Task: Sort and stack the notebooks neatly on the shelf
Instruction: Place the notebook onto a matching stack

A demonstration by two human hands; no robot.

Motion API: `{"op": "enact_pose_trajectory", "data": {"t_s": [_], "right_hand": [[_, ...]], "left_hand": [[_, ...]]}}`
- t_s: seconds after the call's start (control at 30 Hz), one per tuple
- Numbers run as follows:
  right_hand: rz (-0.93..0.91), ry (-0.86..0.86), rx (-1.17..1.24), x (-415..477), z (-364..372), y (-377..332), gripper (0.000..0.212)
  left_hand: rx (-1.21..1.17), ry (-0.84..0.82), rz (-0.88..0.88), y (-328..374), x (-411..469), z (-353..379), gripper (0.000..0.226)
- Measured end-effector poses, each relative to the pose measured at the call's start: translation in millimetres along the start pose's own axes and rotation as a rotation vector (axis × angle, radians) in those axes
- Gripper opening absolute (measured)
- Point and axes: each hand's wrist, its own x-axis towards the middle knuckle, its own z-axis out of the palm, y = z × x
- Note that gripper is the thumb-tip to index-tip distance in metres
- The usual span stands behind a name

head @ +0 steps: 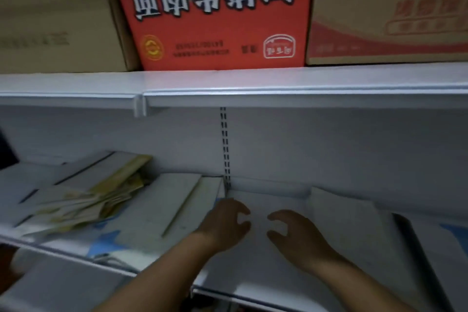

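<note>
Notebooks [83,202] lie in a loose heap at the left of the shelf [253,299]. Left hand [225,223] and right hand [293,233] hover mid-shelf, fingers [240,206] loosely curled, holding nothing. Sorting looks barely begun; the next move calls for reaching left to gather the heap.

Setting: a shop or its stockroom, judging by retail-type fittings. Evidence: white metal display shelving, with an upper shelf [253,78] that has a folded front lip. Below it a white back panel [329,147] carries a slotted upright strip [225,144] with twin rows of holes. The upper shelf is loaded with shipping cartons side by side. A red printed carton [215,20] with large Chinese characters stands upside down between a plain brown carton [50,12] and a brown carton with red print [392,7]. The lower shelf [240,295] holds loose notebooks [88,197] lying flat in an untidy pile. Light dim, picture blurred.
</note>
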Motion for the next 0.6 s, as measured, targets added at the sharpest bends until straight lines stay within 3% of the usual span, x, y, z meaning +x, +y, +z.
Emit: {"op": "enact_pose_trajectory", "data": {"t_s": [0.1,0.17,0.27,0.33,0.43,0.6], "right_hand": [[0.001,-0.063,0.092,19.5,30.9,-39.0,0.036],[-0.002,-0.084,0.167,32.4,51.0,-60.8,0.029],[0.095,-0.158,0.462,48.4,79.0,-89.3,0.027],[0.244,-0.215,0.75,55.2,91.9,-105.3,0.027],[0.389,-0.237,0.968,60.1,95.7,-119.9,0.009],[0.437,-0.301,0.955,67.2,101.0,-121.3,0.022]], "left_hand": [[-0.031,0.136,-0.077,-54.0,-11.4,-39.1,0.032],[-0.012,0.195,-0.179,-91.4,-18.1,-55.5,0.04],[0.195,-0.045,-0.292,-129.8,-25.2,-59.2,0.083],[0.308,-0.138,-0.266,-133.8,-29.6,-53.7,0.095],[0.256,-0.107,-0.178,-128.0,-34.5,-48.7,0.086],[-0.008,-0.108,-0.137,-115.0,-43.3,-50.7,0.068]]}}
